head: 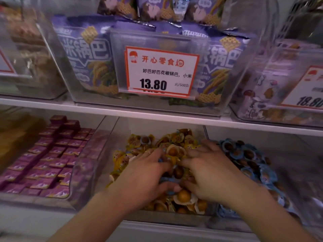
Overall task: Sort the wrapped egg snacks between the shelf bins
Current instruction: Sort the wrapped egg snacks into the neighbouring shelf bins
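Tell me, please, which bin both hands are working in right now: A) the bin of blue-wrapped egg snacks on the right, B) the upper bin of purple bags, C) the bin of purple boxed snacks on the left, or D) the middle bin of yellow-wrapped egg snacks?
D: the left hand and right hand both lie over the yellow-wrapped egg snacks in the middle bin, beside the blue-wrapped egg snacks.
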`<state>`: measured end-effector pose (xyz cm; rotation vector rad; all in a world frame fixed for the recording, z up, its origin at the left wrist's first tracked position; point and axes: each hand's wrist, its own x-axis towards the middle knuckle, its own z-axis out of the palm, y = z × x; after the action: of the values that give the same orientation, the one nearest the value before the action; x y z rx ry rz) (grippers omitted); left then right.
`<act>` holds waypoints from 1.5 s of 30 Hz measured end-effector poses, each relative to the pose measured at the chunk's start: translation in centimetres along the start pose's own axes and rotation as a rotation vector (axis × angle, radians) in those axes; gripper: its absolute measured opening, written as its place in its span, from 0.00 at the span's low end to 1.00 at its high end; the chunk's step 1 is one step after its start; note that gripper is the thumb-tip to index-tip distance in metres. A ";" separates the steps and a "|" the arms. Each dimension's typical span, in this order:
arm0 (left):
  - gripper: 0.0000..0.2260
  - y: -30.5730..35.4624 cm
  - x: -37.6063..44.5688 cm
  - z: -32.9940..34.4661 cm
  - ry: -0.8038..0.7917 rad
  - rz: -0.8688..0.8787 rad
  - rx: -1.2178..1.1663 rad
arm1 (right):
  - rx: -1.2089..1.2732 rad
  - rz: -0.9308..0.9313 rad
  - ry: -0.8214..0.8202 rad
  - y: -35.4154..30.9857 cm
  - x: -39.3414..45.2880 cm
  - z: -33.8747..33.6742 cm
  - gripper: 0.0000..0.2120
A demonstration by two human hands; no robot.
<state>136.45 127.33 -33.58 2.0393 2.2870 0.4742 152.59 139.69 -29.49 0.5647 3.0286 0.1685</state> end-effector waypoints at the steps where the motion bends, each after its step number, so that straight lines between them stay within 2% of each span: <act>1: 0.26 -0.4 0.0 -0.1 0.005 0.007 -0.048 | -0.017 -0.008 -0.017 -0.1 0.1 0.0 0.22; 4: 0.22 -1.4 -0.5 -0.4 0.093 -0.058 -0.217 | -0.036 -0.025 -0.049 -0.6 0.3 -0.1 0.23; 9: 0.16 -2.2 -1.1 -1.3 0.490 -0.405 -0.701 | 0.046 0.002 0.025 -1.0 0.9 -0.4 0.20; 12: 0.15 -2.6 -1.0 -1.5 0.562 -0.616 -0.935 | 0.103 0.014 0.067 -0.6 1.8 -0.9 0.23; 15: 0.17 -2.7 -0.9 -0.9 0.585 -0.722 -1.096 | 0.123 0.049 0.182 -0.5 3.3 -1.3 0.23; 17: 0.15 -2.8 -0.8 -0.5 0.551 -0.722 -1.092 | 0.121 0.075 0.193 -0.8 4.2 -1.1 0.18; 19: 0.12 -2.9 -0.8 -0.4 0.500 -0.672 -0.972 | 0.096 0.085 0.097 -1.0 5.1 -0.4 0.17; 21: 0.09 -2.8 -0.9 -0.9 0.431 -0.584 -0.913 | 0.113 0.073 0.008 -1.2 5.8 0.4 0.23; 24: 0.06 -2.6 -1.7 -1.6 0.206 -0.438 -0.837 | 0.240 0.011 -0.019 -1.7 6.6 0.6 0.37; 26: 0.06 -2.5 -2.4 -1.6 0.108 -0.382 -0.710 | 0.323 -0.032 -0.070 -2.0 6.9 0.8 0.39; 29: 0.07 -2.4 -2.9 -1.6 0.143 -0.373 -0.626 | 0.379 -0.029 -0.159 -2.1 7.3 1.2 0.31; 32: 0.09 -2.3 -3.0 -1.5 0.208 -0.439 -0.693 | 0.400 0.000 -0.127 -1.7 7.2 0.7 0.30; 35: 0.10 -2.4 -2.9 -1.5 0.274 -0.476 -0.734 | 0.346 0.034 -0.175 -1.2 7.1 1.0 0.26; 39: 0.10 -2.4 -2.6 -1.5 0.325 -0.476 -0.732 | 0.297 0.117 -0.101 -1.6 6.9 1.6 0.18; 41: 0.10 -2.5 -2.4 -1.4 0.348 -0.476 -0.735 | 0.292 0.113 -0.083 -1.7 6.7 1.5 0.18; 45: 0.11 -2.6 -2.2 -1.4 0.412 -0.507 -0.862 | 0.429 0.128 0.002 -1.2 6.5 0.9 0.07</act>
<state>133.90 124.62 -33.28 0.9817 2.0695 1.5759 146.22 141.01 -30.76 0.7823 3.0370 -0.4873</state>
